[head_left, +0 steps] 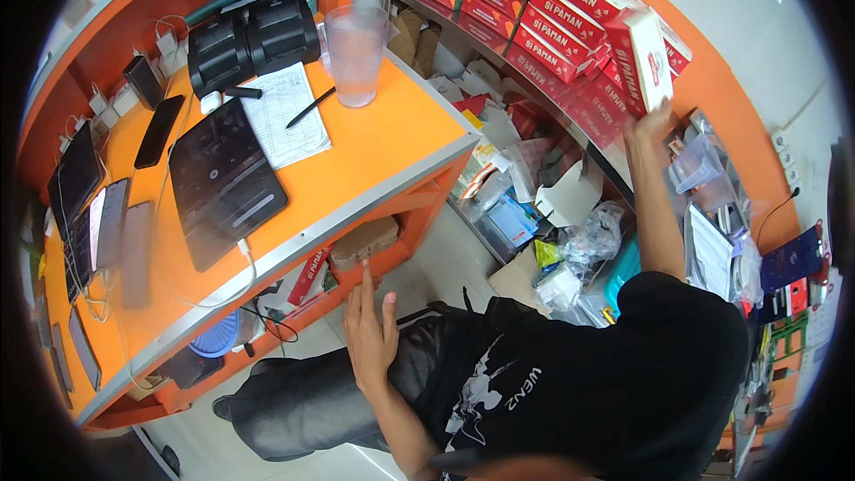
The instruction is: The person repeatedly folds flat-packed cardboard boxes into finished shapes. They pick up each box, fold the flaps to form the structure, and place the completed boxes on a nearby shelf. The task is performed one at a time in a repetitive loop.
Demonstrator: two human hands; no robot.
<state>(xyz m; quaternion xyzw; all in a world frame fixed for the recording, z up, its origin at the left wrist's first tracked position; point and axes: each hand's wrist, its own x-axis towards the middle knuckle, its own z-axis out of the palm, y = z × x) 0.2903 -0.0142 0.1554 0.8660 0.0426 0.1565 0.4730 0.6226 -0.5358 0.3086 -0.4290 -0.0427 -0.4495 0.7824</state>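
Observation:
My right hand [651, 122] reaches up to the shelf at the upper right. It grips the lower end of a red and white cardboard box [643, 58], which stands tilted against a stack of similar boxes [570, 22]. Part of that hand's fingers is hidden at the box's end. Low in the middle, my left hand [370, 331] hangs in front of my dark trousers, fingers stretched out and holding nothing. The orange desk [383, 138] is close to it on the left.
On the desk lie a tablet [223, 183], several phones [160, 132], a paper sheet [289, 116] with a pen, a clear plastic cup [356, 58] and a black charging dock [249, 40]. Cables trail over the desk edge. Plastic bags [592, 240] and loose packaging fill the space under the shelf.

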